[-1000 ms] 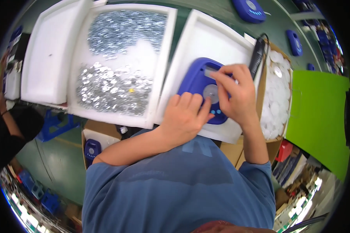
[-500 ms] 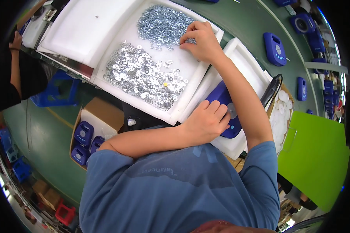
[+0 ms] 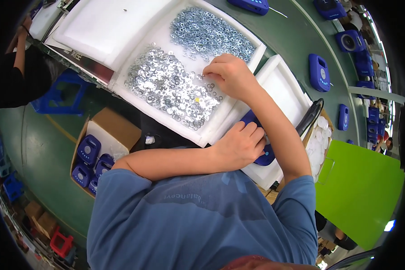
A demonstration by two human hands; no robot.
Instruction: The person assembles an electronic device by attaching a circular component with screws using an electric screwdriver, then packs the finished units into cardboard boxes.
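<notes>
My right hand (image 3: 231, 76) hangs over a white foam tray (image 3: 146, 110), its thumb and fingers pinched together at the edge of a pile of shiny washers (image 3: 166, 85). Whatever lies between the fingertips is too small to make out. A second heap of small bluish metal rings (image 3: 209, 33) fills the far right of the tray. My left hand (image 3: 240, 144) has its fingers curled over a blue plastic device (image 3: 267, 155) in a second white foam tray (image 3: 279, 87). My right forearm and left hand hide much of the device.
A black hand tool (image 3: 310, 116) lies on the right tray's edge, beside a box of clear plastic discs (image 3: 318, 146). More blue devices (image 3: 319, 72) stand on the green bench and in a carton (image 3: 132, 130) at lower left. A green board (image 3: 360, 189) stands right; another person (image 3: 20, 76) is far left.
My right hand has moved from the bluish rings toward me, to the edge of the shiny washers. My left hand stays on the device. The whole view has shifted slightly.
</notes>
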